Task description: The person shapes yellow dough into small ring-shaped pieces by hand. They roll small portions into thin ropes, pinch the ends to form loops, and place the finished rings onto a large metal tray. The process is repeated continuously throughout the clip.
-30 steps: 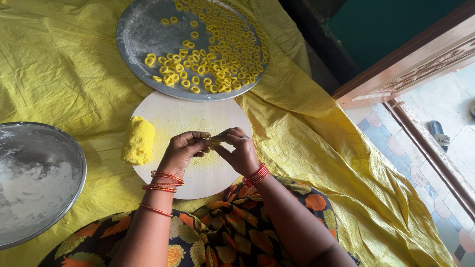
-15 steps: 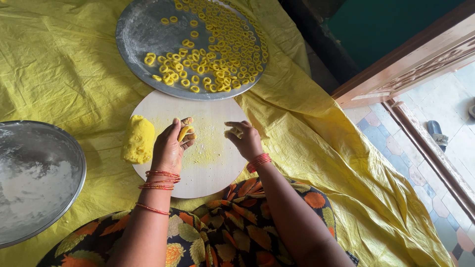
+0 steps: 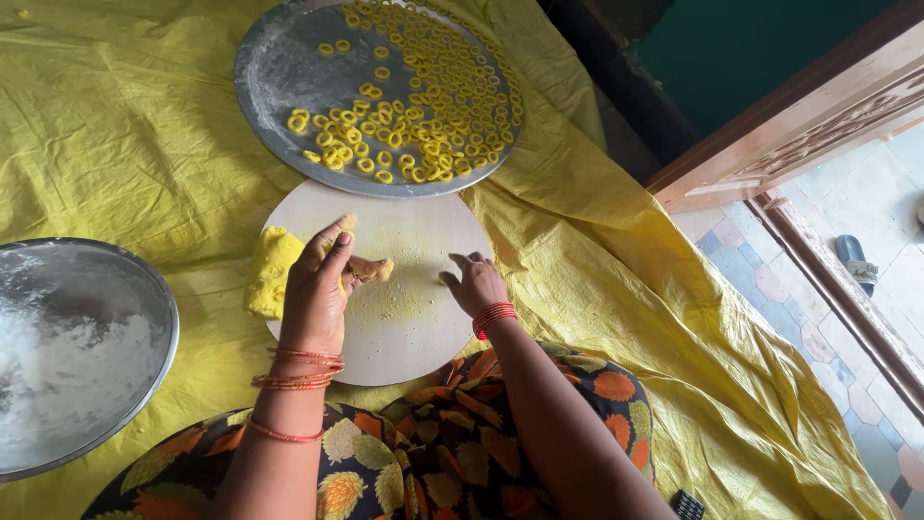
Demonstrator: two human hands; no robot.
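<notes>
My left hand [image 3: 316,294] pinches a small piece of yellow dough [image 3: 372,270] between thumb and fingers, just right of the yellow dough lump [image 3: 266,285] at the left edge of the round white board [image 3: 409,342]. My right hand [image 3: 476,286] lies palm down on the board's right part, fingers spread and fingertips touching the surface; whatever may be under them is hidden. Yellow crumbs dust the board between the hands. Beyond the board, a large steel tray [image 3: 279,72] carries many small yellow dough rings [image 3: 428,101].
A steel plate with white flour [image 3: 77,356] sits at the left on the yellow sheet [image 3: 626,279] covering the floor. A wooden door frame [image 3: 799,125] and tiled floor lie to the right. A small dark device [image 3: 688,503] rests by my patterned lap.
The hands, joined over the board a second ago, have parted. My left hand carried the dough piece left toward the lump. My right hand dropped flat onto the board.
</notes>
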